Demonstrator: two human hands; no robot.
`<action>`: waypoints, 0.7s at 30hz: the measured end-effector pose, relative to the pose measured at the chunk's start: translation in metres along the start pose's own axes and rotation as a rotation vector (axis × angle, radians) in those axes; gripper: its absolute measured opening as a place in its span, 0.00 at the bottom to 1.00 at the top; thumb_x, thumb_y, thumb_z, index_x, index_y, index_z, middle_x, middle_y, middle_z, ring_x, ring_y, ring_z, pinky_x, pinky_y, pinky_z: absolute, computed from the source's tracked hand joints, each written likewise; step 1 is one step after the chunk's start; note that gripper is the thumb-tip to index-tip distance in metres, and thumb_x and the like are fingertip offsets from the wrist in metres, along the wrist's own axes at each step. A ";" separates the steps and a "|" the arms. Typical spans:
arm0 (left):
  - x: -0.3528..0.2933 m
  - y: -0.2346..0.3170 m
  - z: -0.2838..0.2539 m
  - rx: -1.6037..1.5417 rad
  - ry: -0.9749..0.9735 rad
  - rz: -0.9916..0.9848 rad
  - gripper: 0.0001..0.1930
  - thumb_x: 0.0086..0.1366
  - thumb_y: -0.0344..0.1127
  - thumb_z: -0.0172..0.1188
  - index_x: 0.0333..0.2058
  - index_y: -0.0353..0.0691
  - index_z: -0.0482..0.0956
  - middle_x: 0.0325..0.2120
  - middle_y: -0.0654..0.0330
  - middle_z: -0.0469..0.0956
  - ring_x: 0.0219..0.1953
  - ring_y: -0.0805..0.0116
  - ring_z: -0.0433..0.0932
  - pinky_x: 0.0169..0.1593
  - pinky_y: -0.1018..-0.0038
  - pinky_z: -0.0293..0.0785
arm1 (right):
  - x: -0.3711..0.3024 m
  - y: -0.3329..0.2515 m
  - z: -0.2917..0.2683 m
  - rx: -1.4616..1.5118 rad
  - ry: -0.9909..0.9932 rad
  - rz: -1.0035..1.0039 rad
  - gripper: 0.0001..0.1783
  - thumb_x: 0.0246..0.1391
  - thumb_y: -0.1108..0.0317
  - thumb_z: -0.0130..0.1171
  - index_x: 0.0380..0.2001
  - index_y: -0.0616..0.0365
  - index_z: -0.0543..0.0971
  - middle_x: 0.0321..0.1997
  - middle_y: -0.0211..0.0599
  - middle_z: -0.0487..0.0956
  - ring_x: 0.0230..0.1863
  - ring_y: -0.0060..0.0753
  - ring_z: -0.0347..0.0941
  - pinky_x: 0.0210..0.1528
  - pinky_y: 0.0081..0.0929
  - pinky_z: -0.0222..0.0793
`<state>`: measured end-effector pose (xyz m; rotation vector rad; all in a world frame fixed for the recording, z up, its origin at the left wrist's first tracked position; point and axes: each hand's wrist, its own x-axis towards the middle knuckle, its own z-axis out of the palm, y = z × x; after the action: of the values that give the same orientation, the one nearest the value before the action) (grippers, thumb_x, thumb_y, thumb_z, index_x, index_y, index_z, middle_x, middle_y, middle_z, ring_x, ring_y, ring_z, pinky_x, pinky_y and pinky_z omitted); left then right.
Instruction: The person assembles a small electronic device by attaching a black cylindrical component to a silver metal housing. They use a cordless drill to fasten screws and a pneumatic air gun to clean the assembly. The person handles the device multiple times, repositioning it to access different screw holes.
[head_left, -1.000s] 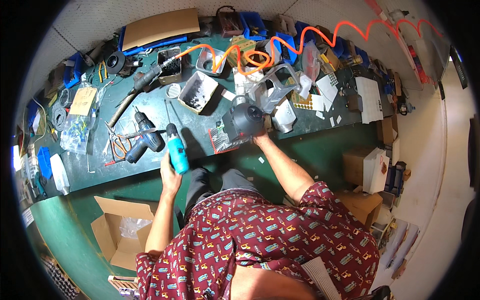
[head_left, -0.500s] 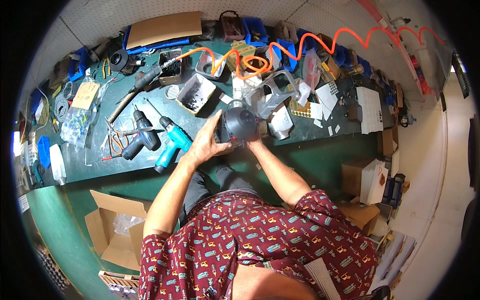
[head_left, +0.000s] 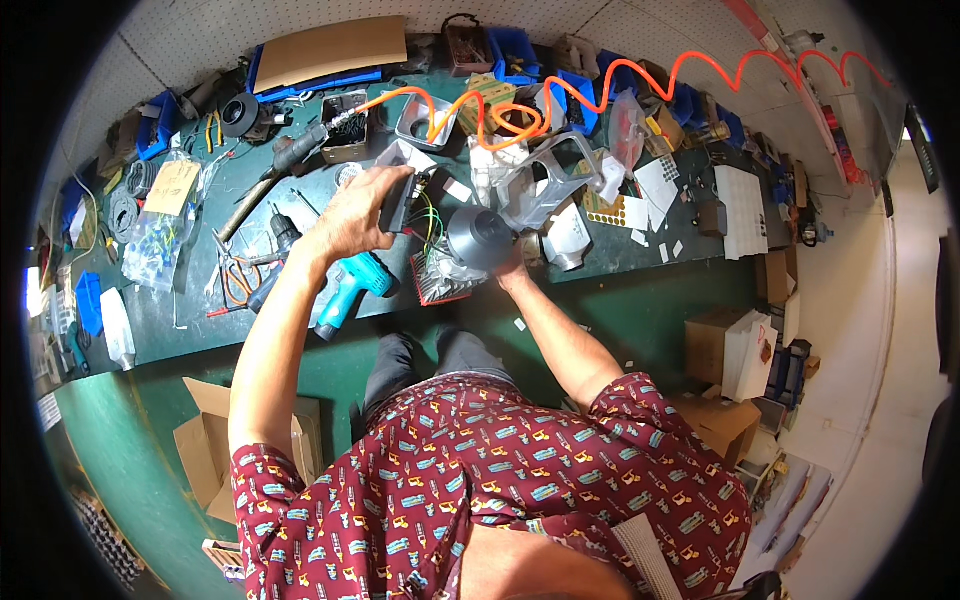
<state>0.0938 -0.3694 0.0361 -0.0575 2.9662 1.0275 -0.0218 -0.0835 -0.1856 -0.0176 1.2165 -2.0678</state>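
My left hand (head_left: 352,218) is closed round a dark flat cover (head_left: 397,203), held tilted to the left. My right hand (head_left: 511,268) grips a dark grey rounded housing (head_left: 480,240) from its right side; some of the fingers are hidden beneath it. Thin coloured wires (head_left: 431,218) show in the gap between cover and housing. Below them is a finned block with a red edge (head_left: 440,283), close to the housing; whether it is fixed to it I cannot tell. A teal cordless drill (head_left: 350,292) lies under my left wrist.
A translucent plastic housing (head_left: 545,195) lies right of the dark one. An orange coiled hose (head_left: 520,125) crosses above the bench. Air tool (head_left: 300,150), bagged wires (head_left: 160,245) and several parts bins crowd the left and back. The green bench's front edge runs below my hands.
My left hand has moved up and left with the flat cover, away from the rounded housing. Wires and the finned block have come into sight. The right hand stays nearly in place.
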 end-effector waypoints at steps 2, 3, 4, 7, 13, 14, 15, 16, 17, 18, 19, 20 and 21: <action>-0.004 -0.036 0.027 -0.194 0.028 -0.068 0.43 0.43 0.27 0.66 0.63 0.40 0.65 0.56 0.46 0.71 0.60 0.46 0.70 0.66 0.61 0.65 | -0.002 -0.008 0.013 0.000 0.017 0.014 0.17 0.64 0.66 0.55 0.53 0.61 0.77 0.50 0.38 0.81 0.48 0.31 0.79 0.51 0.29 0.77; -0.005 -0.044 0.039 -0.216 0.040 -0.101 0.42 0.45 0.26 0.65 0.64 0.40 0.65 0.58 0.46 0.71 0.62 0.48 0.70 0.67 0.63 0.63 | -0.002 -0.011 0.017 0.004 0.030 0.017 0.17 0.63 0.66 0.55 0.52 0.61 0.77 0.50 0.38 0.82 0.48 0.31 0.79 0.50 0.29 0.77; -0.008 -0.045 0.049 -0.339 0.056 -0.157 0.43 0.45 0.28 0.66 0.65 0.41 0.64 0.58 0.44 0.71 0.62 0.45 0.69 0.66 0.62 0.64 | -0.004 -0.014 0.019 0.003 0.037 0.019 0.16 0.63 0.66 0.56 0.52 0.61 0.78 0.49 0.38 0.82 0.47 0.31 0.79 0.49 0.28 0.77; -0.025 -0.052 0.081 -0.343 0.100 -0.191 0.39 0.51 0.28 0.65 0.65 0.37 0.64 0.59 0.43 0.71 0.63 0.45 0.68 0.67 0.62 0.62 | -0.005 -0.014 0.023 0.006 0.051 0.005 0.16 0.63 0.67 0.55 0.51 0.62 0.78 0.48 0.38 0.82 0.46 0.30 0.79 0.49 0.28 0.77; -0.133 -0.049 0.096 -0.021 0.340 -0.296 0.28 0.52 0.21 0.61 0.55 0.36 0.72 0.48 0.45 0.74 0.53 0.43 0.72 0.59 0.59 0.69 | -0.014 -0.013 0.025 -0.049 0.043 -0.042 0.16 0.64 0.66 0.53 0.49 0.63 0.79 0.47 0.38 0.83 0.45 0.30 0.80 0.48 0.29 0.78; -0.150 -0.053 0.092 0.031 0.355 -0.360 0.27 0.52 0.20 0.60 0.53 0.36 0.73 0.46 0.45 0.75 0.51 0.43 0.72 0.57 0.58 0.70 | -0.016 -0.014 0.026 -0.066 0.036 -0.051 0.16 0.64 0.66 0.52 0.49 0.63 0.79 0.46 0.38 0.83 0.45 0.30 0.80 0.48 0.29 0.78; -0.168 -0.058 0.087 0.087 0.376 -0.464 0.25 0.51 0.20 0.60 0.51 0.36 0.74 0.44 0.46 0.75 0.49 0.44 0.72 0.55 0.58 0.70 | -0.018 -0.013 0.027 -0.078 0.027 -0.053 0.16 0.64 0.66 0.52 0.49 0.63 0.79 0.46 0.38 0.83 0.45 0.30 0.80 0.48 0.29 0.78; -0.184 -0.066 0.083 0.140 0.399 -0.566 0.24 0.51 0.20 0.59 0.50 0.36 0.75 0.42 0.47 0.74 0.48 0.45 0.73 0.53 0.57 0.70 | -0.020 -0.013 0.029 -0.098 0.017 -0.059 0.16 0.64 0.65 0.51 0.48 0.63 0.79 0.46 0.38 0.83 0.44 0.30 0.80 0.48 0.29 0.78; -0.200 -0.081 0.080 0.137 0.413 -0.599 0.23 0.51 0.20 0.59 0.49 0.36 0.75 0.40 0.47 0.74 0.47 0.45 0.73 0.52 0.56 0.70 | -0.023 -0.012 0.030 -0.118 0.009 -0.062 0.16 0.64 0.65 0.51 0.48 0.63 0.80 0.45 0.38 0.83 0.44 0.30 0.80 0.48 0.30 0.78; -0.205 -0.090 0.071 0.160 0.459 -0.608 0.23 0.51 0.19 0.59 0.48 0.37 0.76 0.40 0.47 0.75 0.47 0.44 0.73 0.53 0.56 0.70 | -0.026 -0.012 0.031 -0.142 0.003 -0.071 0.16 0.64 0.65 0.50 0.48 0.64 0.80 0.45 0.38 0.83 0.44 0.30 0.80 0.48 0.30 0.79; -0.210 -0.104 0.064 0.227 0.482 -0.595 0.23 0.51 0.19 0.59 0.48 0.37 0.76 0.41 0.46 0.75 0.47 0.44 0.73 0.53 0.56 0.70 | -0.029 -0.013 0.032 -0.174 -0.004 -0.081 0.16 0.64 0.65 0.50 0.47 0.64 0.80 0.45 0.38 0.83 0.44 0.29 0.80 0.48 0.30 0.79; -0.212 -0.122 0.058 0.294 0.509 -0.581 0.23 0.51 0.19 0.59 0.48 0.37 0.77 0.41 0.46 0.75 0.47 0.44 0.73 0.54 0.56 0.70 | -0.031 -0.014 0.035 -0.203 -0.016 -0.091 0.17 0.64 0.65 0.49 0.47 0.64 0.80 0.45 0.38 0.83 0.44 0.29 0.80 0.48 0.30 0.79; -0.210 -0.136 0.049 0.274 0.532 -0.620 0.22 0.51 0.19 0.59 0.48 0.36 0.77 0.44 0.46 0.75 0.48 0.44 0.73 0.55 0.55 0.69 | -0.034 -0.015 0.036 -0.212 -0.022 -0.092 0.17 0.65 0.65 0.49 0.47 0.64 0.80 0.44 0.38 0.84 0.43 0.29 0.80 0.47 0.30 0.79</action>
<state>0.3079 -0.4393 -0.0835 -1.3316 3.1040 0.5779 0.0077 -0.0864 -0.1428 -0.1980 1.4399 -2.0012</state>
